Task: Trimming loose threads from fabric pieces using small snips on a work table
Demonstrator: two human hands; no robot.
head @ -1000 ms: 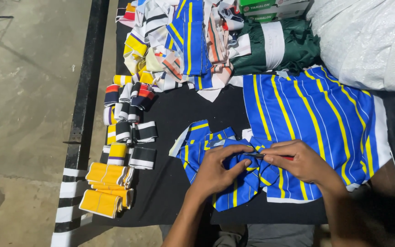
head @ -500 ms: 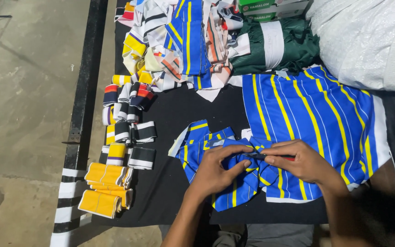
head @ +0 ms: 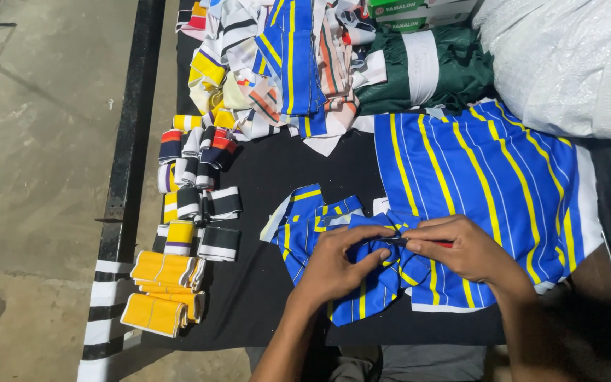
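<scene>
Mid-step, by the look of it: working at a gathered spot on the small blue piece with yellow stripes (head: 304, 228), bunched at the near middle of the black table cover (head: 270, 166).

Left hand (head: 337, 265): reaching in from the near edge, fingers (head: 362, 237) curled together and clamped on a fold of that piece, thumb pressing the cloth from below.

Right hand (head: 461, 247): meeting the left at the same fold, fingers closed on a slim red-handled tool (head: 438, 243), tip aimed left into the pinch. Whether blade, pick or snips, cannot tell; the working end is hidden between the fingertips.

Just right of the hands, and partly under the right one: a larger blue panel with yellow stripes (head: 489, 166), spread flat. On the left: rows of rolled striped bands (head: 196, 180), then flat yellow bands (head: 160, 269) nearer the edge. At the far side: a heap of mixed striped cloth (head: 284, 64), a green garment with a white band (head: 447, 71), green boxes (head: 419, 10), and a white sack (head: 567, 56) at far right. Beyond the left edge: a black metal rail (head: 132, 127) and concrete floor (head: 37, 177).

As a judgement, any further move calls for keeping the fold taut in the left pinch and the tip short and controlled, clear of the left fingertips and of the panel lying underneath.
</scene>
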